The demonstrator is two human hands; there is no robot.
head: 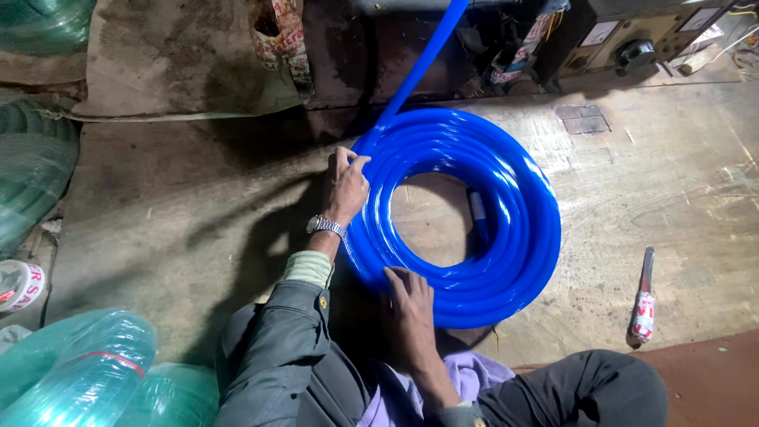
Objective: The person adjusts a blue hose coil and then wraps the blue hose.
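Head view: left hand (348, 186) grips blue hose coil (522, 237) (fingers curled); right hand (409, 312) presses flat.

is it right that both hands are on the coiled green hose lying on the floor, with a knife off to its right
Not quite: the head view shows the coiled hose is blue, not green. The rest holds: the left hand and right hand are both on it, and a knife lies on the floor to its right.
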